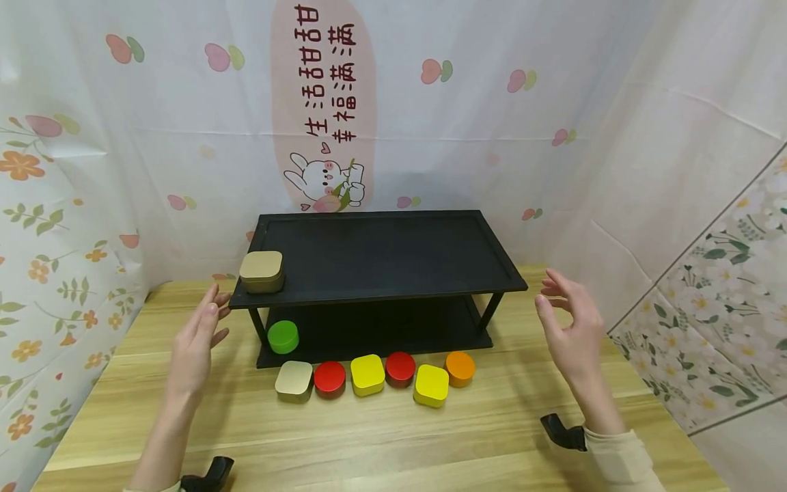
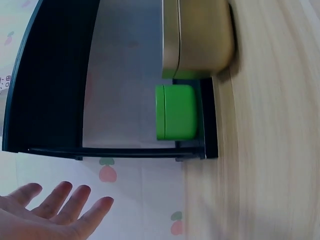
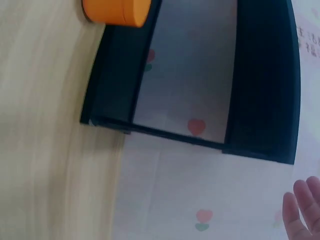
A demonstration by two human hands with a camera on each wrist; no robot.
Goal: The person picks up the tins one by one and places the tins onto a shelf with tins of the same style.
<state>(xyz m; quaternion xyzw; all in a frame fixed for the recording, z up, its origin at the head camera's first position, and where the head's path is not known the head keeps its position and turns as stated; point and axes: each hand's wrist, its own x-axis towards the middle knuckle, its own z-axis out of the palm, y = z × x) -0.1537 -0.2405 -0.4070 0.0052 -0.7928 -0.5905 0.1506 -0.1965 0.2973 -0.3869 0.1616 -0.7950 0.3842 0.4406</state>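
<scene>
The left hand (image 1: 194,345) has its fingers (image 2: 95,215) loose and parted, gripping nothing, their tips just beside the left end of the black shelf (image 1: 393,256). The right hand (image 1: 576,331) is free as well, thumb and fingers loosely bent with a gap between them, near the shelf's right end. The shelf thus stands between the two hands, and both wrist views show space between it and the fingers. Close to the left fingertips, a square gold box (image 1: 262,270) sits on the shelf's upper board at its left front corner; below, a round green box (image 1: 283,338) stands on the shelf's lower board, at the left end. Farther out, on the wooden table (image 1: 369,451) along the shelf's front, runs a row from left to right: square beige box (image 1: 294,380), round red box (image 1: 329,378), square yellow box (image 1: 367,374), second red box (image 1: 400,370), second yellow box (image 1: 432,385) and round orange box (image 1: 460,369). Behind the shelf hangs a patterned sheet (image 1: 467,137).
</scene>
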